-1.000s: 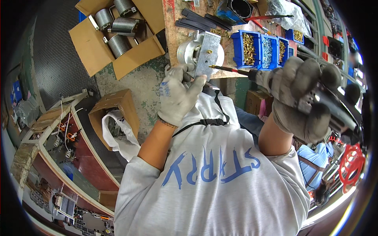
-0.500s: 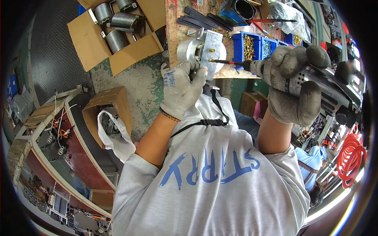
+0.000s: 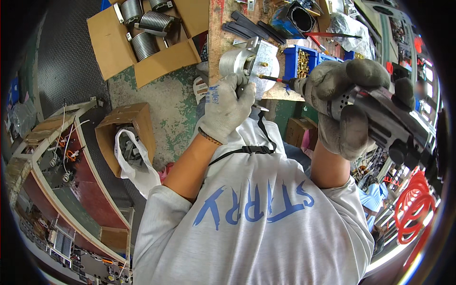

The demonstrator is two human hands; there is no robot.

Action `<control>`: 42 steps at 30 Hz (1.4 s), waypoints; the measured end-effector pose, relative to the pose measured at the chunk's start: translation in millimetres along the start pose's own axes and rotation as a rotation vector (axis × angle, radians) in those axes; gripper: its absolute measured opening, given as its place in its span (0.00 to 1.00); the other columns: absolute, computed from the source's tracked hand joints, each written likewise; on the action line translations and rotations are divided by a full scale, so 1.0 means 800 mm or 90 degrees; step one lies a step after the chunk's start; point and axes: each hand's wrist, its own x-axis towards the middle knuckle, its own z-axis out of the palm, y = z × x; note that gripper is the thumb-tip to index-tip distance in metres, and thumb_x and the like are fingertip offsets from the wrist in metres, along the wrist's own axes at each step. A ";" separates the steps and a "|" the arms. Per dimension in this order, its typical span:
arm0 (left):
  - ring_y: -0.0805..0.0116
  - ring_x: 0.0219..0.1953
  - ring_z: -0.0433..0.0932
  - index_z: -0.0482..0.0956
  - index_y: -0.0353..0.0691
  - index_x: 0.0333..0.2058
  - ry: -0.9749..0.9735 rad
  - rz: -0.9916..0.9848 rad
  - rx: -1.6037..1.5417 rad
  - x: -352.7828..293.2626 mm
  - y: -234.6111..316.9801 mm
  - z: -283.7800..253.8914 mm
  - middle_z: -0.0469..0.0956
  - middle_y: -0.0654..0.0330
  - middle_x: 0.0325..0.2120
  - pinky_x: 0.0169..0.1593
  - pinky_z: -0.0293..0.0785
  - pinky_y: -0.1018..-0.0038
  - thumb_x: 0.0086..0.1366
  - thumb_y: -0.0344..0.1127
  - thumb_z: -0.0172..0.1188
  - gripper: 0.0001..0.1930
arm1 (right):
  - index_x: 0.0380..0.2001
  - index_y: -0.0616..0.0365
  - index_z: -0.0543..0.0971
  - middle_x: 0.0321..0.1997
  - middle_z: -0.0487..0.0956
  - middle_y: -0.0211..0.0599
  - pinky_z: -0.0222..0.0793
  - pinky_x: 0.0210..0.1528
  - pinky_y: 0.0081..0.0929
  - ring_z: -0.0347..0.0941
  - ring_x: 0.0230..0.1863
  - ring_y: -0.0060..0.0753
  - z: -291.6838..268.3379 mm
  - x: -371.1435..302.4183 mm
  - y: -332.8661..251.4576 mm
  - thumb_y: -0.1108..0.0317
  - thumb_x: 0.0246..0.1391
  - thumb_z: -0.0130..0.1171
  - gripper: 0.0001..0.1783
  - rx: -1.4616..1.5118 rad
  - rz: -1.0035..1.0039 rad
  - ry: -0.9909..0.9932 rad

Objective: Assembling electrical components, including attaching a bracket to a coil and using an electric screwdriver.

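Note:
At the near edge of the bench, my gloved left hand [image 3: 227, 108] grips a silvery ribbed metal coil [image 3: 231, 64] from its near side. A flat grey metal bracket [image 3: 262, 53] stands against the coil, with a brass screw [image 3: 264, 64] sticking out of its face. My gloved right hand [image 3: 344, 128] is wrapped round a dark power screwdriver [image 3: 377, 123]. Its long bit [image 3: 273, 79] points left, and the tip meets a second brass screw at the bracket. Whether that screw is turning cannot be seen.
Blue bins [image 3: 300, 61] of screws stand just beyond the bit. Black strips [image 3: 247, 24], a blue-and-black hollow part [image 3: 292, 20] and a red-handled tool [image 3: 332, 34] lie farther back. Left, a cardboard box [image 3: 111, 50] holds several coils. A red coiled hose [image 3: 411, 209] hangs at the right.
The whole view has shifted slightly. The screwdriver's rear has tipped a little lower, while its bit stays at the brass screw. My left hand keeps its hold on the coil.

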 end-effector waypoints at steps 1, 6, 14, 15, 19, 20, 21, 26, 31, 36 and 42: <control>0.57 0.24 0.79 0.76 0.33 0.27 -0.021 -0.023 -0.034 0.001 -0.002 0.001 0.78 0.48 0.21 0.30 0.72 0.65 0.59 0.34 0.60 0.09 | 0.63 0.53 0.64 0.39 0.77 0.47 0.73 0.27 0.35 0.74 0.30 0.39 0.005 0.001 0.002 0.63 0.59 0.59 0.30 -0.057 -0.010 -0.017; 0.54 0.25 0.79 0.77 0.32 0.28 -0.015 -0.015 -0.055 0.000 -0.012 0.006 0.79 0.48 0.22 0.32 0.74 0.64 0.58 0.33 0.61 0.09 | 0.63 0.44 0.64 0.46 0.76 0.45 0.74 0.24 0.34 0.74 0.28 0.38 0.023 0.005 -0.002 0.63 0.57 0.60 0.31 -0.097 -0.058 -0.028; 0.51 0.28 0.79 0.77 0.33 0.29 0.011 0.045 -0.089 0.001 -0.025 0.013 0.78 0.47 0.23 0.33 0.73 0.62 0.58 0.33 0.60 0.08 | 0.64 0.36 0.64 0.44 0.76 0.45 0.74 0.23 0.28 0.74 0.27 0.33 0.023 0.004 0.003 0.65 0.57 0.58 0.31 -0.041 -0.008 -0.122; 0.51 0.28 0.79 0.77 0.33 0.29 0.010 0.049 -0.079 0.001 -0.024 0.014 0.78 0.47 0.23 0.33 0.73 0.62 0.58 0.33 0.60 0.08 | 0.63 0.38 0.64 0.41 0.76 0.45 0.73 0.22 0.28 0.73 0.26 0.33 0.023 0.003 0.004 0.65 0.57 0.58 0.31 -0.031 -0.032 -0.089; 0.52 0.27 0.79 0.77 0.33 0.29 0.020 0.033 -0.108 -0.003 -0.016 0.011 0.78 0.47 0.23 0.33 0.73 0.63 0.58 0.33 0.60 0.08 | 0.62 0.50 0.61 0.44 0.75 0.51 0.78 0.29 0.31 0.76 0.32 0.35 0.019 0.004 0.007 0.69 0.57 0.60 0.31 -0.008 -0.046 -0.083; 0.53 0.27 0.80 0.77 0.33 0.29 0.012 0.002 -0.093 -0.003 -0.013 0.009 0.79 0.47 0.24 0.33 0.73 0.64 0.58 0.33 0.60 0.08 | 0.62 0.54 0.60 0.45 0.75 0.53 0.79 0.32 0.32 0.78 0.34 0.36 0.017 0.006 0.007 0.70 0.57 0.60 0.32 -0.004 -0.046 -0.090; 0.54 0.27 0.80 0.77 0.32 0.29 0.001 -0.030 -0.077 -0.004 -0.010 0.008 0.79 0.47 0.24 0.33 0.73 0.64 0.58 0.33 0.59 0.08 | 0.63 0.51 0.62 0.42 0.76 0.50 0.75 0.27 0.30 0.76 0.30 0.34 0.017 0.008 0.009 0.68 0.58 0.61 0.31 -0.009 -0.064 -0.077; 0.65 0.23 0.77 0.77 0.32 0.30 0.008 0.017 -0.097 -0.004 -0.005 0.008 0.78 0.53 0.20 0.30 0.71 0.69 0.60 0.34 0.59 0.09 | 0.60 0.62 0.59 0.44 0.77 0.55 0.79 0.34 0.26 0.78 0.35 0.32 0.009 0.021 0.015 0.84 0.49 0.57 0.35 0.054 -0.117 -0.100; 0.69 0.21 0.74 0.77 0.32 0.30 -0.016 -0.040 -0.082 -0.002 -0.013 0.012 0.76 0.56 0.18 0.29 0.70 0.70 0.61 0.35 0.59 0.10 | 0.59 0.61 0.60 0.43 0.77 0.51 0.78 0.39 0.27 0.78 0.38 0.32 0.013 0.013 0.006 0.89 0.45 0.52 0.35 0.092 -0.008 -0.034; 0.70 0.21 0.73 0.77 0.32 0.30 0.031 0.027 0.035 -0.006 -0.004 0.007 0.76 0.55 0.18 0.29 0.70 0.70 0.61 0.35 0.59 0.10 | 0.57 0.61 0.62 0.45 0.77 0.49 0.77 0.41 0.24 0.77 0.39 0.29 0.018 0.010 -0.004 0.87 0.47 0.53 0.32 0.040 0.012 -0.035; 0.56 0.26 0.79 0.78 0.32 0.33 0.060 0.005 0.120 -0.011 0.017 0.002 0.79 0.52 0.22 0.34 0.75 0.66 0.56 0.35 0.64 0.11 | 0.62 0.64 0.63 0.32 0.70 0.39 0.66 0.28 0.35 0.70 0.30 0.36 -0.045 0.010 -0.067 0.54 0.59 0.52 0.33 0.374 0.148 0.124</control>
